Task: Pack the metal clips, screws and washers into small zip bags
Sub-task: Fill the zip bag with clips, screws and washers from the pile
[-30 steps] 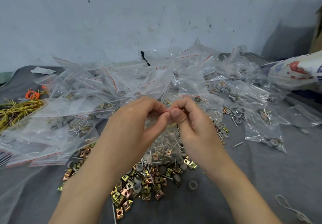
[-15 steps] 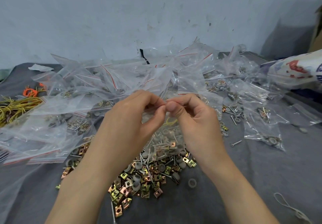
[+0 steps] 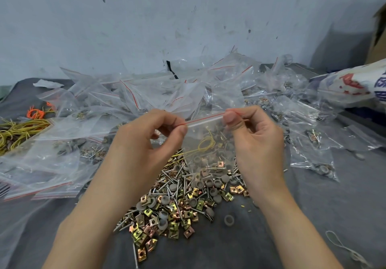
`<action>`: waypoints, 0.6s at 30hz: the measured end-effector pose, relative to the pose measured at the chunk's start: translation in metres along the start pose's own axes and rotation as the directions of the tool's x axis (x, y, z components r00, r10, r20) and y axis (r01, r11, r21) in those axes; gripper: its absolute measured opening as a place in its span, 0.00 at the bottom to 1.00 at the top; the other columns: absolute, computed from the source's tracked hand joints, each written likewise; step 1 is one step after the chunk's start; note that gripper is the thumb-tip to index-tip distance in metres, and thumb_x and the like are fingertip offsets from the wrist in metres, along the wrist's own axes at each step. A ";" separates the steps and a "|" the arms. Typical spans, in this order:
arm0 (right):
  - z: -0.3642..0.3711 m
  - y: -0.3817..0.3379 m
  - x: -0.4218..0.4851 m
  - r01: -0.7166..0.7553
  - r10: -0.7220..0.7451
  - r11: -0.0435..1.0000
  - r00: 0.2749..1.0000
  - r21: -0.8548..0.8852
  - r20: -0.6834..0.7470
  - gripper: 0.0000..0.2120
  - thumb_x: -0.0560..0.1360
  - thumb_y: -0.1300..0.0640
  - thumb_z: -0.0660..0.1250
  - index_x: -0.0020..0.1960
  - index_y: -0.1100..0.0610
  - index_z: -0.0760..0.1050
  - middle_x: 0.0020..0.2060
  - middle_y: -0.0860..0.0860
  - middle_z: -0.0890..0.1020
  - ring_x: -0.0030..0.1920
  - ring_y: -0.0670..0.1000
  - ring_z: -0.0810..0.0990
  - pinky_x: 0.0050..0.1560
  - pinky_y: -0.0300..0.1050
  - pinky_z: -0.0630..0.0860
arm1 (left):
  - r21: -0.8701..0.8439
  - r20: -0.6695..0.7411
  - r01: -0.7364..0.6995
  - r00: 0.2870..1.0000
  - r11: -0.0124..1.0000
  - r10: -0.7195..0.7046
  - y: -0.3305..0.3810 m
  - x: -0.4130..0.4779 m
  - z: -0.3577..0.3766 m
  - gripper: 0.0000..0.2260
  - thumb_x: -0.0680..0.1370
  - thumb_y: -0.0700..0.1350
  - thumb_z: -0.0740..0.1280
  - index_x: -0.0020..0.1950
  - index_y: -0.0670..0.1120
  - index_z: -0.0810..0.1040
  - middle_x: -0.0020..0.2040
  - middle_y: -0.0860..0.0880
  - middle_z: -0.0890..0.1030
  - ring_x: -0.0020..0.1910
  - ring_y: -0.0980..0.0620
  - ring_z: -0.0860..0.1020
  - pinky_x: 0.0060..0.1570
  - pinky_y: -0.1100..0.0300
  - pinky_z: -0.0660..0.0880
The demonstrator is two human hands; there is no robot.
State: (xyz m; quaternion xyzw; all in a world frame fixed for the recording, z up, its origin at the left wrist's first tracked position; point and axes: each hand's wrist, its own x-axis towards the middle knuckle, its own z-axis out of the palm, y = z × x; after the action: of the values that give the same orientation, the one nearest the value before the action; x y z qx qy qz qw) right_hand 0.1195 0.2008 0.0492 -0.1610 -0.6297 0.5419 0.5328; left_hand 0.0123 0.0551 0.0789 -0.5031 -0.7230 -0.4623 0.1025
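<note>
Both hands hold one small clear zip bag [image 3: 208,143] up over the table by its red-lined top edge. My left hand [image 3: 150,137] pinches the left end of the zip strip, and my right hand [image 3: 250,135] pinches the right end. Inside the bag lie screws, grey washers, a metal clip and a loop of yellow wire. Below it spreads a loose heap of brass-coloured metal clips, screws and grey washers [image 3: 177,201] on the grey cloth.
A big pile of clear zip bags [image 3: 146,97], some filled, covers the back and left of the table. Yellow and orange wire ties [image 3: 18,126] lie at far left. A printed sack [image 3: 359,82] sits at the right. A lone grey washer [image 3: 229,219] lies near the heap.
My hands were pinched together at the middle of the bag's top. They have slid apart along the zip strip, the right hand moving right, so the bag now hangs stretched between them.
</note>
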 end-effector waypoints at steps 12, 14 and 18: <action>0.002 0.001 0.001 -0.001 0.002 0.999 1.000 0.032 -0.014 0.04 0.70 0.46 0.73 0.37 0.43 0.82 0.31 0.41 0.80 0.30 0.40 0.71 0.32 0.31 0.68 | -0.048 -0.057 0.084 0.995 0.995 -0.087 0.000 -0.001 -0.007 0.02 0.76 0.49 0.69 0.44 0.56 0.79 0.43 0.63 0.80 0.43 0.64 0.78 0.40 0.77 0.67; 0.003 0.001 -0.001 -0.011 0.011 0.999 1.000 0.043 0.006 0.04 0.70 0.45 0.73 0.38 0.43 0.82 0.32 0.44 0.81 0.33 0.42 0.73 0.33 0.32 0.70 | -0.058 -0.056 0.110 0.992 0.992 -0.113 -0.003 0.000 -0.008 0.03 0.76 0.49 0.69 0.43 0.57 0.79 0.43 0.63 0.80 0.43 0.64 0.78 0.41 0.77 0.68; 0.006 0.002 -0.004 -0.030 0.027 0.996 0.999 0.078 0.041 0.05 0.71 0.44 0.73 0.40 0.44 0.82 0.34 0.55 0.81 0.36 0.49 0.74 0.37 0.37 0.72 | -0.055 -0.003 0.171 0.985 0.984 -0.171 -0.008 0.003 -0.008 0.01 0.76 0.52 0.66 0.46 0.57 0.77 0.44 0.63 0.80 0.46 0.64 0.78 0.42 0.73 0.71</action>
State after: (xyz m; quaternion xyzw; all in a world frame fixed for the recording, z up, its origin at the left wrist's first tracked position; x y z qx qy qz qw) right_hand 0.1147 0.1958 0.0463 -0.1378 -0.6161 0.5770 0.5182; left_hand 0.0019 0.0505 0.0811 -0.4401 -0.7501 -0.4910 0.0515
